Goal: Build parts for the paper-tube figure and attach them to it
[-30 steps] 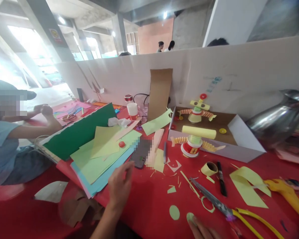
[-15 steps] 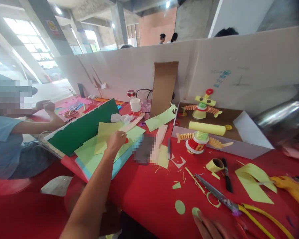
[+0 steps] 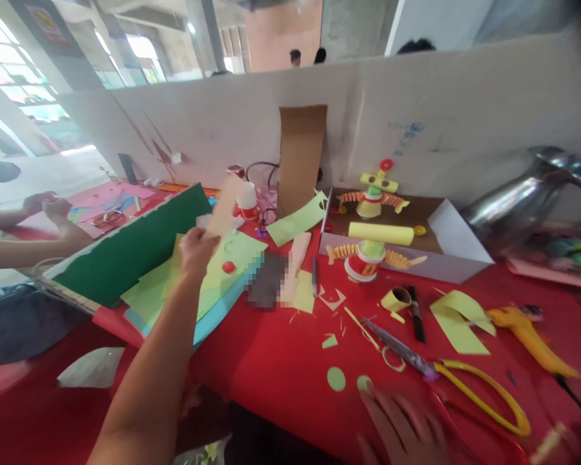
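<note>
Left of centre in the frame, the person's left hand (image 3: 197,247) is raised above the table, its fingers pinched shut on the lower end of a pale tan paper strip (image 3: 225,205) that stands up and leans toward the upper right. Under that hand lies a stack of light green and blue paper sheets (image 3: 184,294) with a small red cap (image 3: 228,267) on top, and a dark green board (image 3: 126,248) rests just to the left. At the bottom edge, right of centre, the right hand (image 3: 407,429) lies flat and blurred on the red tablecloth (image 3: 281,368), fingers spread and holding nothing, near two green paper circles (image 3: 336,378) and yellow-handled scissors (image 3: 469,387). At far left, another person's hands (image 3: 46,205) rest on the table.
</note>
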### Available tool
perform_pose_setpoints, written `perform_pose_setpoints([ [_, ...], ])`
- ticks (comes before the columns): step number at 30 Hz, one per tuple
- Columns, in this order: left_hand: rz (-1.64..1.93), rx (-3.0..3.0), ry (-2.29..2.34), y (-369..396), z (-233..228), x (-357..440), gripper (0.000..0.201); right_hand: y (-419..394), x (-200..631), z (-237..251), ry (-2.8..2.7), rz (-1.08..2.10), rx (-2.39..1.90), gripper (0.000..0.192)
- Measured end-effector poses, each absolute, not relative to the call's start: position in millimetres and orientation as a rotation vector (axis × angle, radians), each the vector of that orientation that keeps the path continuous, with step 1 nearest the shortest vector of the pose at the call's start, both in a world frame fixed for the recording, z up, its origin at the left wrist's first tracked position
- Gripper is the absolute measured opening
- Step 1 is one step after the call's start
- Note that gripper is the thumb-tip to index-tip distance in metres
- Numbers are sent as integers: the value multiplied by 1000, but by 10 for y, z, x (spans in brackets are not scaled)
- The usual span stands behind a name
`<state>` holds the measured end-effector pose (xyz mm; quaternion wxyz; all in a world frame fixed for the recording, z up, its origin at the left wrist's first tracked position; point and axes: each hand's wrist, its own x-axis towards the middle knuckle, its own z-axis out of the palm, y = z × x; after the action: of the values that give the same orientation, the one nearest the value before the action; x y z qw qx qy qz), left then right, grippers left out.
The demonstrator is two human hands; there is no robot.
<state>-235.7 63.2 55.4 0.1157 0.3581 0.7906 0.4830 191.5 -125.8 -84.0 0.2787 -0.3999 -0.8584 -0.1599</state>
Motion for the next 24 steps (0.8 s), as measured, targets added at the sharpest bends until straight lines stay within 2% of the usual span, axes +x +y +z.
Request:
perform_pose_setpoints([
  [2,1676,959,1967,376,625,-2075,12,-1317,1881,-641,-2340,-249,-1199,42],
  [3,1697,932,1875,245,646,-1922,9,-1342,1862,-559,-2319,-171,-1272,40],
  [6,1854,557,1229,-129,633,-1478,9,-1384,1828,-424,-2368,6,-1384,43],
  [8,1854,500,1033,-354,556,-1223,15,-1390,1830,-403,-2383,83,-1435,45],
  [13,1767,494,1020,-765,230,-698,28,-1374,1866,-397,-2362,185,-1469,46],
  [19,1607,370,1153,-959,-12,-237,24,-1397,1893,-314,-2137,338,-1348,41],
  [21,1603,380,1154,-1020,-6,-130,25,-1423,1823,-221,-1972,547,-1281,39],
  [24,1590,396,1176,-1154,45,-13,27,-1428,1638,-59,-1612,1064,-1180,46],
])
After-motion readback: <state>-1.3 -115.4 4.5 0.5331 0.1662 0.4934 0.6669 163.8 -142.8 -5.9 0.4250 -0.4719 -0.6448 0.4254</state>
